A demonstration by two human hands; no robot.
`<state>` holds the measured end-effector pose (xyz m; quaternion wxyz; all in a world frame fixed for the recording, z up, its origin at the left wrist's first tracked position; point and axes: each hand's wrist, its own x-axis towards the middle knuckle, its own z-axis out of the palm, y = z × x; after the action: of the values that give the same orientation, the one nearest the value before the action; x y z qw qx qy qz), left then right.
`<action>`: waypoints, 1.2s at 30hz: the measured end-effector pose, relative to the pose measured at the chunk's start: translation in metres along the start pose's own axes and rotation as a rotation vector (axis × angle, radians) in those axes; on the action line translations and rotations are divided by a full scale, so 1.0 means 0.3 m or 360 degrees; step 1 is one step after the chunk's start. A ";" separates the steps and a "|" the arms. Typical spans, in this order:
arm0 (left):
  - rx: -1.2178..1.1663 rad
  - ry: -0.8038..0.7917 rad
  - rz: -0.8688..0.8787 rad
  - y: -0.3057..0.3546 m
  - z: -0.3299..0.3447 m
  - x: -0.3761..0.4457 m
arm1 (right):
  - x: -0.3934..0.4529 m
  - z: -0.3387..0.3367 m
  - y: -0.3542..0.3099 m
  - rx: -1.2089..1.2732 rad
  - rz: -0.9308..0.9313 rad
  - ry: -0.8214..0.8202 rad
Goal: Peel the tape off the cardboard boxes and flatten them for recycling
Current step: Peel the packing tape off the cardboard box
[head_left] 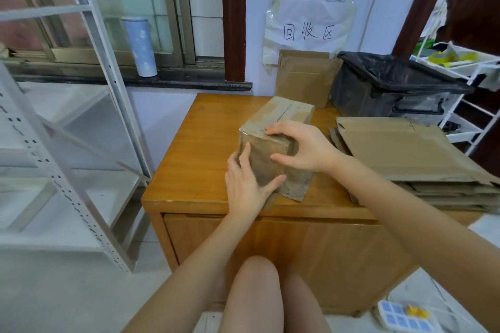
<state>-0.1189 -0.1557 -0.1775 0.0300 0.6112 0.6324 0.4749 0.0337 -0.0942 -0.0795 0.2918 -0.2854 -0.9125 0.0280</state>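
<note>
The taped box (273, 140) is sitting mid-table (194, 159), at nine o'clock of the flattened stack (411, 159), while the left hand (247, 184) is bracing its near face with spread fingers and the right hand (300, 147) is curling over the top edge, seemingly hunting a tape end to pinch and lift next.

Left of the taped box (273, 140) the wooden table (194, 159) lies bare; right of it, flattened cardboard (405, 157) and a black bin (384, 89) block passage.
</note>
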 end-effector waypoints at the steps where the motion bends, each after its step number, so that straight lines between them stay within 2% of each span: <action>1: 0.0019 0.0030 0.0084 -0.011 -0.020 0.007 | -0.003 -0.009 0.001 0.0037 0.0008 -0.0033; 3: 0.0088 0.0144 0.0269 -0.031 -0.069 0.048 | -0.008 -0.025 0.006 0.0114 0.0022 -0.0106; 5: 0.0233 0.0144 0.0561 -0.034 -0.123 0.116 | -0.015 -0.037 0.007 0.0144 0.0030 -0.0179; 7: 0.0406 -0.0003 0.0949 -0.020 -0.164 0.187 | -0.024 -0.047 0.012 0.0085 0.0011 -0.0208; 9: 0.0466 -0.0201 0.1167 -0.009 -0.183 0.238 | -0.033 -0.061 0.017 0.0009 -0.0008 -0.0207; 13: 0.0359 -0.0349 0.1227 -0.007 -0.192 0.276 | -0.062 -0.060 0.021 -0.0120 -0.0088 -0.0148; 17: 0.0284 -0.0301 0.1228 0.004 -0.192 0.276 | -0.078 -0.041 0.032 0.0028 -0.0107 0.0029; 22: 0.0289 -0.0298 0.1255 0.017 -0.204 0.288 | -0.081 -0.028 0.030 -0.0036 -0.0177 0.0156; 25: 0.0319 -0.0300 0.1288 0.021 -0.207 0.290 | -0.078 -0.023 0.017 -0.0192 -0.0255 0.0193; 32: 0.0422 -0.0211 0.1450 0.011 -0.211 0.294 | -0.090 -0.044 0.023 -0.0647 -0.0636 0.0141; 36: 0.0480 -0.0090 0.1568 0.012 -0.196 0.292 | -0.096 -0.037 0.005 -0.0511 -0.0490 0.0226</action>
<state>-0.1746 -0.1193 -0.0956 -0.2686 0.8468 0.3298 0.3194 0.0596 -0.1096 -0.0856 0.3071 -0.1868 -0.9151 -0.1826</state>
